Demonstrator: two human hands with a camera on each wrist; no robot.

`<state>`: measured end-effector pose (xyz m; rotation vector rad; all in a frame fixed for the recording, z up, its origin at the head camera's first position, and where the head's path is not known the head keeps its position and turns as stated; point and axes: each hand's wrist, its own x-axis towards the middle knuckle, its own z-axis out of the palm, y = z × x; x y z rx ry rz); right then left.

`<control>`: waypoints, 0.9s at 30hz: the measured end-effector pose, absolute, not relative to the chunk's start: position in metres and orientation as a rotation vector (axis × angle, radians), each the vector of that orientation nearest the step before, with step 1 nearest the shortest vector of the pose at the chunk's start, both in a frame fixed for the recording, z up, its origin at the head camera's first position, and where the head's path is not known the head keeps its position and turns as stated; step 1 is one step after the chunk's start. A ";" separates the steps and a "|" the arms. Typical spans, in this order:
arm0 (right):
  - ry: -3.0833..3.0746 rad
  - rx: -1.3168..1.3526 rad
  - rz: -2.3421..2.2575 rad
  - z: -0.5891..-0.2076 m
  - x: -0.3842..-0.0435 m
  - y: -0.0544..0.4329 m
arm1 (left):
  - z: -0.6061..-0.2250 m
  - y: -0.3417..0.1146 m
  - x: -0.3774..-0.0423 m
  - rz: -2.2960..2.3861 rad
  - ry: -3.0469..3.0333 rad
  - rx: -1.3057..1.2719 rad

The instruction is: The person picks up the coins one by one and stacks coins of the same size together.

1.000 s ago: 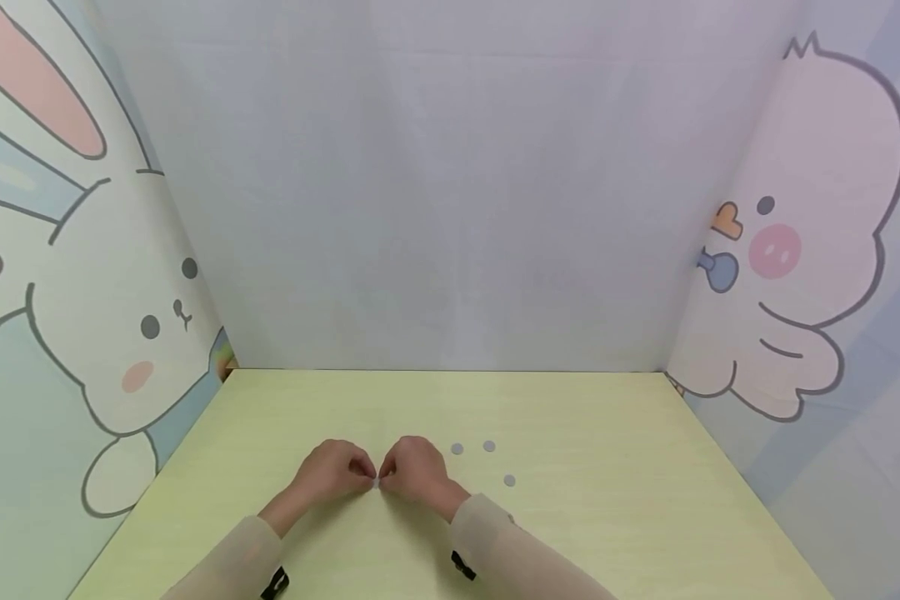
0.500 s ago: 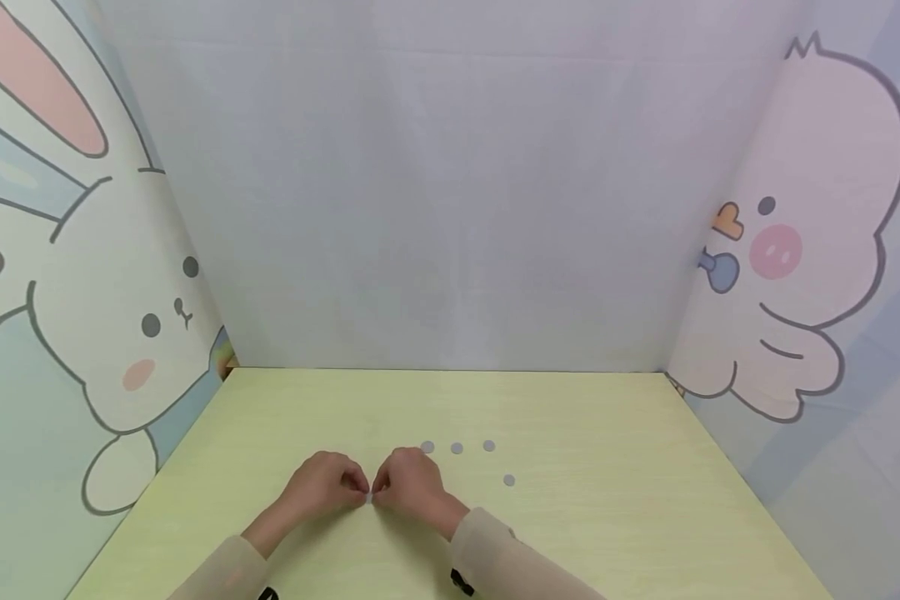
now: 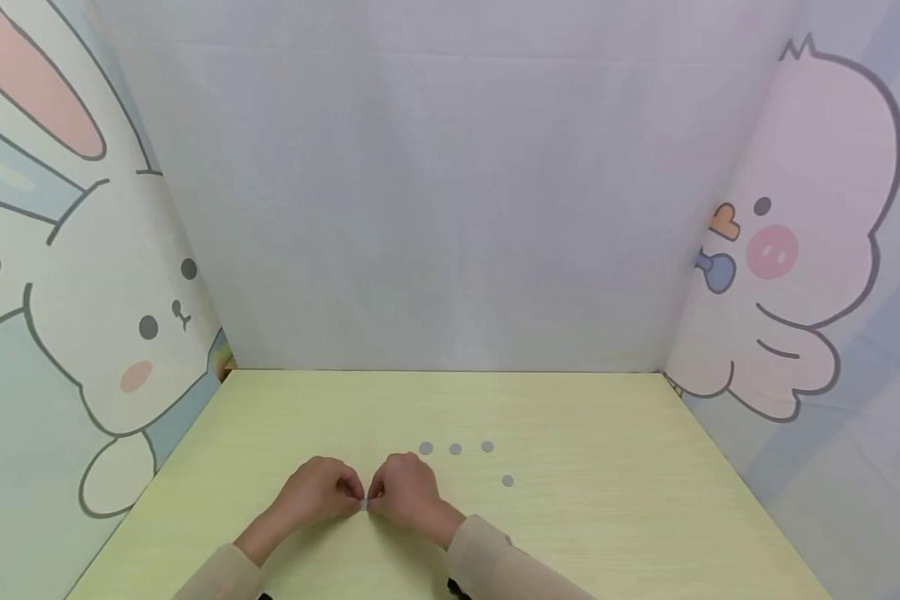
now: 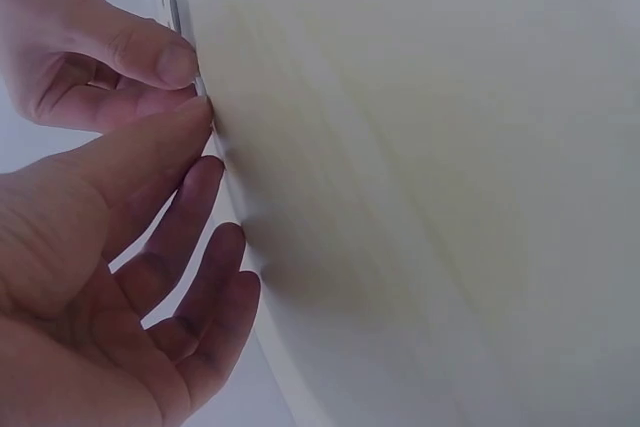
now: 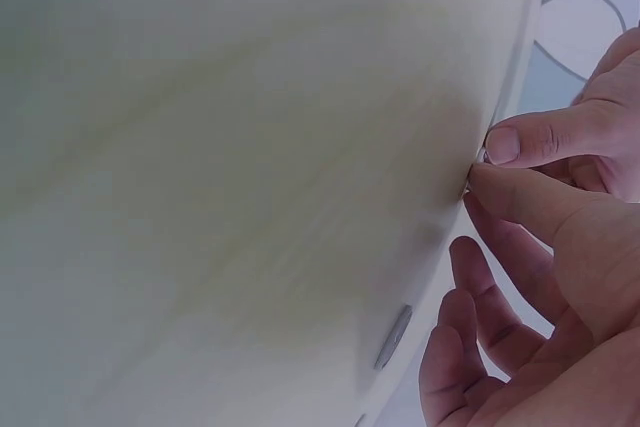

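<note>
A small silver-grey coin (image 3: 363,505) sits between the two hands, low at the tabletop. The left hand (image 3: 320,492) pinches its left side with thumb and forefinger; the right hand (image 3: 405,493) does the same from the right. Most of this coin is hidden by the fingertips, and only a sliver of the coin (image 4: 199,87) shows in the left wrist view. The other fingers of both hands are loosely bent. Beyond the right hand lie three flat coins in a row, the leftmost coin (image 3: 426,448) closest to its knuckles. Another coin (image 3: 507,481) lies nearer, to the right.
The pale yellow table (image 3: 607,500) runs back to a plain whitish curtain (image 3: 450,208). Cloth with a cartoon rabbit (image 3: 120,308) hangs along the left side, and cloth with a cartoon chick (image 3: 802,208) along the right. Beige sleeves (image 3: 510,558) cover both forearms.
Both hands have moved together toward the person and slightly left, the pinched coin with them. The leftmost coin of the row, first hidden behind the right hand, now shows. The other coins stay put.
</note>
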<state>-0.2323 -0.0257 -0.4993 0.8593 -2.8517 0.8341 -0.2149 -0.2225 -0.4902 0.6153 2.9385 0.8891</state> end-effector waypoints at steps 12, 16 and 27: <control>-2.853 0.864 0.825 -0.501 -0.233 -0.028 | -0.489 -0.224 -0.215 0.901 2.905 0.618; -2.861 0.853 0.810 -0.501 -0.233 -0.029 | -0.492 -0.226 -0.216 0.911 2.902 0.637; -2.852 0.855 0.803 -0.498 -0.230 -0.028 | -0.492 -0.227 -0.216 0.888 2.915 0.649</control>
